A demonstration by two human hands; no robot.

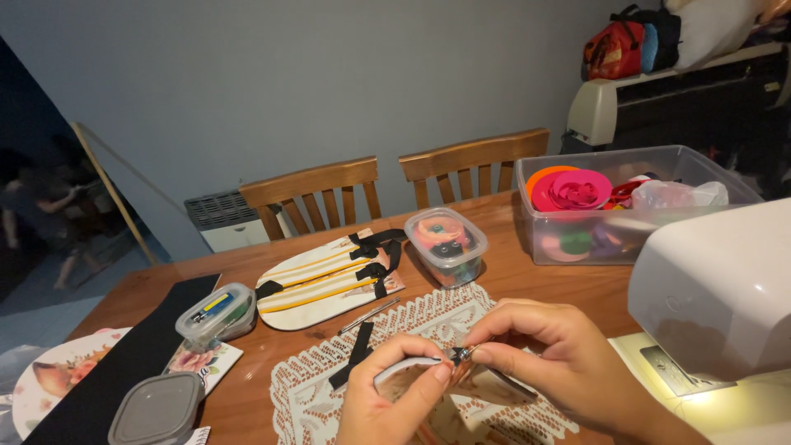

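**Both hands pinch small metal piece over lace mat**

Left hand [394,394] holds a fabric piece w/ grey edge [405,368], thumb and fingers closed on it. Right hand [550,356] has fingertips [480,354] shut tight on a tiny metal part [460,353], prob. a zipper pull, above the lace mat [428,317]. Risk: part is small, grip is only by the tips, so it may slip and drop into the lace holes. Sewing machine [717,288] is near the right wrist; an elbow move could bump it.

— What's in the hands?
— The left hand [394,394] and right hand [550,353] pinch a small metal clasp [459,354] on a grey strap [404,367], above a lace mat [395,330] on the table [511,280].
— And nearby?
— A white sewing machine [717,288], right.
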